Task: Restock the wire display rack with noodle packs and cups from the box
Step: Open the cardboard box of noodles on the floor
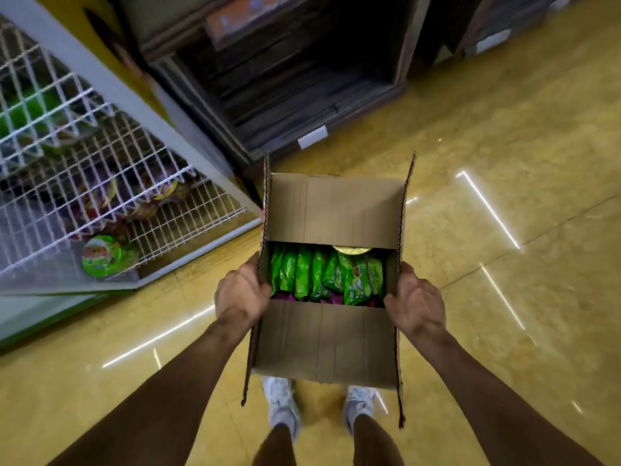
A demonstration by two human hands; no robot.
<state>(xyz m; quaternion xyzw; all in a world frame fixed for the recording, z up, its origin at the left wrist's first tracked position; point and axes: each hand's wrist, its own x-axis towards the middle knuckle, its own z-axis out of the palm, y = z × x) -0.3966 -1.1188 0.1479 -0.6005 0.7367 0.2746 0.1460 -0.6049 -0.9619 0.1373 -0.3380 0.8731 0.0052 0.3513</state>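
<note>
One glossy yellow floor [504,163] carries one white wire display rack [84,169] at the left, with one green noodle cup [100,255] on its lowest tier. One brown cardboard box [331,338] hangs above two grey shoes [282,401], with two flaps folded inward and two upright. The left hand [240,292] grips its left wall and the right hand [415,301] grips its right wall. Inside stand about seven green noodle packs [319,277] and one yellow cup lid [351,249].

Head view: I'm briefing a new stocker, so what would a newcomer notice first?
The open box at centre, gripped at its sides by the left hand and right hand, shows green packs inside. At left, the white wire rack holds a green cup low down.
</note>
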